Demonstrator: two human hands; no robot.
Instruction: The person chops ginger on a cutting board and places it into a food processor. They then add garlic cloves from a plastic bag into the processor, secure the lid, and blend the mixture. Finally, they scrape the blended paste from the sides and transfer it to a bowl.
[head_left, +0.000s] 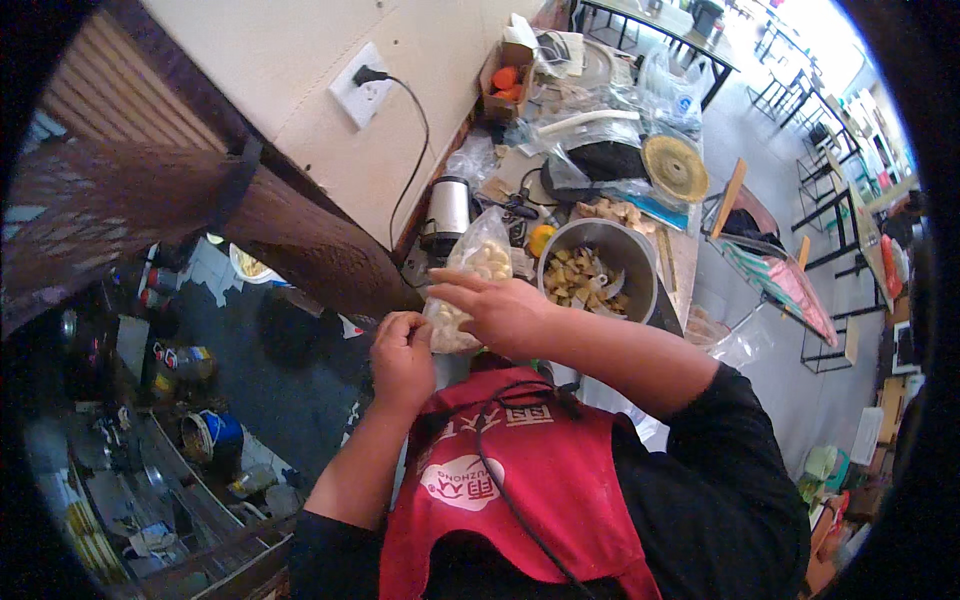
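Note:
A clear plastic bag (487, 244) of pale pieces that look like peeled garlic cloves lies in front of me. My left hand (405, 352) pinches the bag's left edge between thumb and curled fingers. Across the bag lies my right hand (502, 311), its fingers stretched out over the pieces; its palm side is hidden. Just right of the bag stands a round grey metal pot (649, 262) holding cut brown-and-yellow chunks and what looks like a blade. An orange-yellow object (540, 240) sits between bag and pot.
Behind the bag stands a silver-and-black appliance (448, 214), near a cord from the wall outlet (362, 85). Ginger-like roots (615, 214), a round yellowish disc (675, 169) and plastic bags (667, 82) crowd the table beyond. A thick brown post (322, 244) rises at the left.

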